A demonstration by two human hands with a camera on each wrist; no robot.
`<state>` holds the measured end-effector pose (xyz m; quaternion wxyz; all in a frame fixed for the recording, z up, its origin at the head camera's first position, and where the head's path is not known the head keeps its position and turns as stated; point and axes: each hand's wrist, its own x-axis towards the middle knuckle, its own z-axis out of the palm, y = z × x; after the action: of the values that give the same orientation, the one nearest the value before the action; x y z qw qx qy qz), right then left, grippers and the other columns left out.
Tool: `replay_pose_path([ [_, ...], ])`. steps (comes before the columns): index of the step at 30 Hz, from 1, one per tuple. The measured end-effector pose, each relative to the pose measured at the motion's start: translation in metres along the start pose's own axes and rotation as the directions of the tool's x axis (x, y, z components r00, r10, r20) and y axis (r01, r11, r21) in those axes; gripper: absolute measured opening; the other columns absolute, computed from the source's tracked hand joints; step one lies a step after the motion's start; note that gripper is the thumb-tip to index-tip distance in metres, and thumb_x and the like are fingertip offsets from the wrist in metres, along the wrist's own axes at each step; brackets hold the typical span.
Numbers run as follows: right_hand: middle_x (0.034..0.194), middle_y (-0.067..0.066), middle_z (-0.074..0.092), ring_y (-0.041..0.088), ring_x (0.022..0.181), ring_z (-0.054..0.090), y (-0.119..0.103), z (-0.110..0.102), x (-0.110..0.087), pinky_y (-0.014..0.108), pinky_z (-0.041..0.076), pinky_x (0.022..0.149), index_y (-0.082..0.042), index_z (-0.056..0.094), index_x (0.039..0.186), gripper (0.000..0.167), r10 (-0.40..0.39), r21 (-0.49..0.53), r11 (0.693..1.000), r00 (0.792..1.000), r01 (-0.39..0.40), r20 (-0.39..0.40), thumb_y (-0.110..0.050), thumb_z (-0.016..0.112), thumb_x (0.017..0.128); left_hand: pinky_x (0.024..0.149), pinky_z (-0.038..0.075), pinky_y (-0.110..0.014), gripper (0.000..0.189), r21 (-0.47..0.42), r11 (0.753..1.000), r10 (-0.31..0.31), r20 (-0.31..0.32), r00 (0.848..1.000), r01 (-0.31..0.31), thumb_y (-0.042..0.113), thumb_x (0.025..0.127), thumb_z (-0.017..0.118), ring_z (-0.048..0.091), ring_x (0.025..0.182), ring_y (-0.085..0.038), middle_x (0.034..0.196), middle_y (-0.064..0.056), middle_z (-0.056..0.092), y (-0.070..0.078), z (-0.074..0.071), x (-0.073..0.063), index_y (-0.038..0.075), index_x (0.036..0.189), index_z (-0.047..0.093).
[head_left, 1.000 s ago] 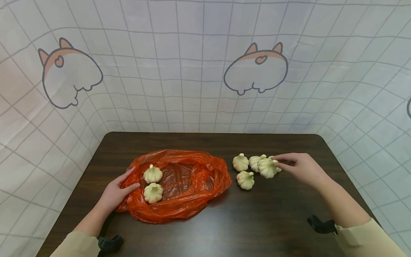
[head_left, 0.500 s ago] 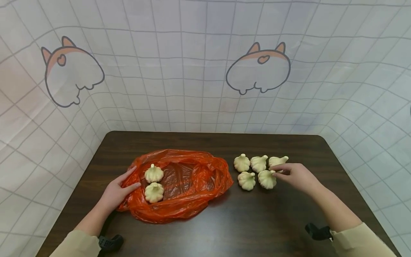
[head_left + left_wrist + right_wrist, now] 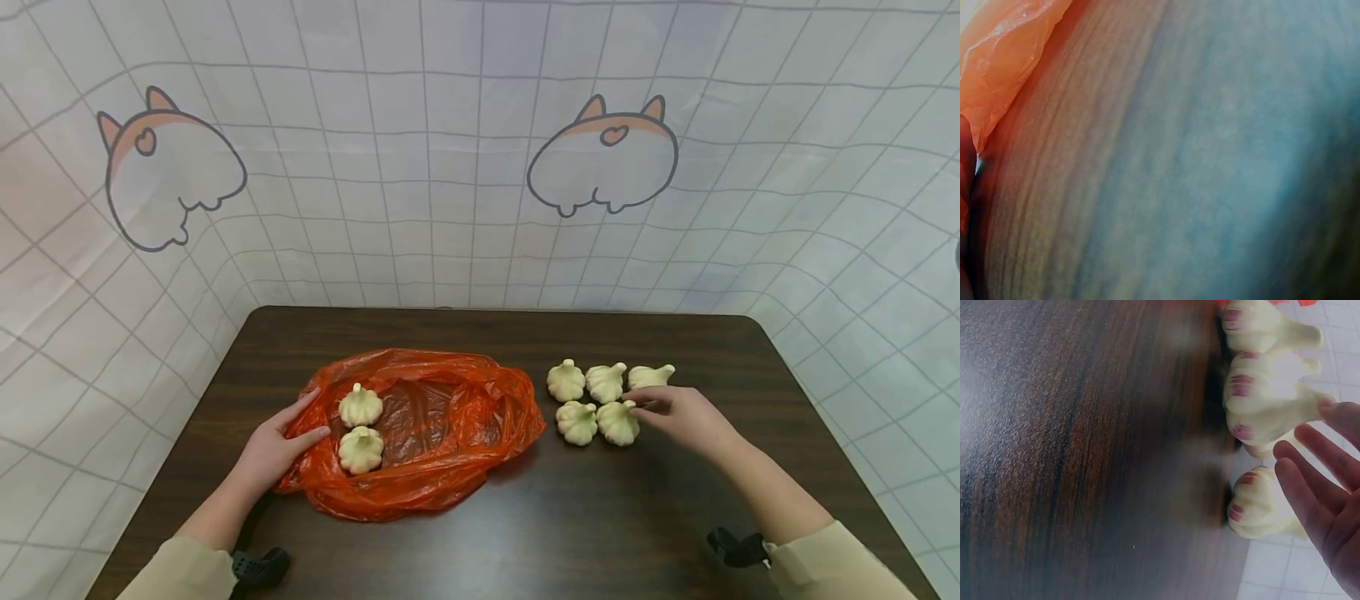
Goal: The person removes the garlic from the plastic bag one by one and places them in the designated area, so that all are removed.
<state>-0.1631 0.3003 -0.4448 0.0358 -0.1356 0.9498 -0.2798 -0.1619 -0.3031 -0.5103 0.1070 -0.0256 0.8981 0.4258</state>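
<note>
On the left of the dark wooden table lies a crumpled orange-red plastic bag (image 3: 442, 496), spread open. Two garlic bulbs, one behind (image 3: 361, 407) and one in front (image 3: 361, 451), sit inside its left part. My left hand (image 3: 273, 446) rests against the bag's left side, thumb and forefinger straight and spread over the film; its other fingers are hidden. With thumb and fingertips my right hand (image 3: 686, 417) pinches the stem of a garlic bulb (image 3: 617, 425) in the front row. In the right wrist view the remaining fingers (image 3: 1310, 500) extend loosely beside the bulbs (image 3: 1260, 503).
Several more garlic bulbs stand close around the held one: a back row (image 3: 604, 382) and one at its left (image 3: 577, 423). A white grid-patterned cloth (image 3: 450, 167) surrounds the back and sides of the table (image 3: 510, 550).
My right hand has brought a garlic bulb down from above the back row to the front row and shifted it left beside its neighbour. My left hand stays at the bag.
</note>
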Motion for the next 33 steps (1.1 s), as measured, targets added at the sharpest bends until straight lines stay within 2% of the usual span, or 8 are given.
replay_pose_path([
  [6,0.112,0.006,0.072,0.026,0.097,0.070,0.002,0.000,-0.002,0.042,0.056,0.076,-0.013,0.071,0.122,0.032,-0.010,0.022,1.000,1.000,0.010,0.007,-0.021,0.073,0.092,0.105,0.037,-0.063,0.083,-0.005,1.000,-0.003,0.003,1.000,0.003,0.059,0.090,0.064,0.033,0.137,-0.051,0.157,-0.027,0.027,0.000,0.000,0.000,0.027,0.158,0.029],
  [12,0.115,0.007,0.070,0.026,0.096,0.069,-0.001,-0.010,-0.004,0.038,0.055,0.074,-0.010,0.068,0.127,0.038,0.001,0.048,0.999,1.000,-0.002,0.008,-0.023,0.073,0.092,0.105,0.037,-0.063,0.083,0.002,1.000,-0.003,0.004,1.000,0.003,0.060,0.089,0.063,0.034,0.137,-0.051,0.157,-0.027,0.027,0.001,0.000,0.000,0.027,0.158,0.029],
  [19,0.114,0.007,0.070,0.020,0.085,0.065,-0.011,-0.026,0.000,0.034,0.052,0.066,-0.014,0.069,0.125,0.037,-0.010,0.001,1.000,1.000,0.010,-0.008,-0.035,0.069,0.094,0.105,0.038,-0.062,0.084,0.009,1.000,-0.003,0.003,1.000,0.003,0.061,0.089,0.063,0.033,0.137,-0.051,0.157,-0.028,0.027,0.001,0.000,0.000,0.027,0.158,0.029],
  [26,0.118,0.003,0.070,0.018,0.096,0.066,-0.034,-0.033,0.013,0.034,0.055,0.075,-0.019,0.070,0.125,0.034,-0.080,0.023,0.997,0.997,0.080,0.004,-0.034,0.069,0.095,0.104,0.039,-0.062,0.083,0.003,1.000,-0.006,0.013,1.000,0.006,0.060,0.089,0.063,0.035,0.137,-0.051,0.157,-0.027,0.027,0.002,0.000,0.000,0.028,0.158,0.029],
  [33,0.108,-0.003,0.071,0.012,0.092,0.065,-0.073,-0.026,0.035,0.031,0.056,0.075,-0.021,0.072,0.122,0.030,-0.168,0.029,0.986,0.985,0.166,0.041,-0.027,0.072,0.092,0.105,0.037,-0.063,0.084,0.006,1.000,-0.008,0.010,1.000,0.008,0.062,0.089,0.063,0.033,0.138,-0.051,0.158,-0.027,0.027,0.001,0.000,0.000,0.028,0.158,0.028],
])
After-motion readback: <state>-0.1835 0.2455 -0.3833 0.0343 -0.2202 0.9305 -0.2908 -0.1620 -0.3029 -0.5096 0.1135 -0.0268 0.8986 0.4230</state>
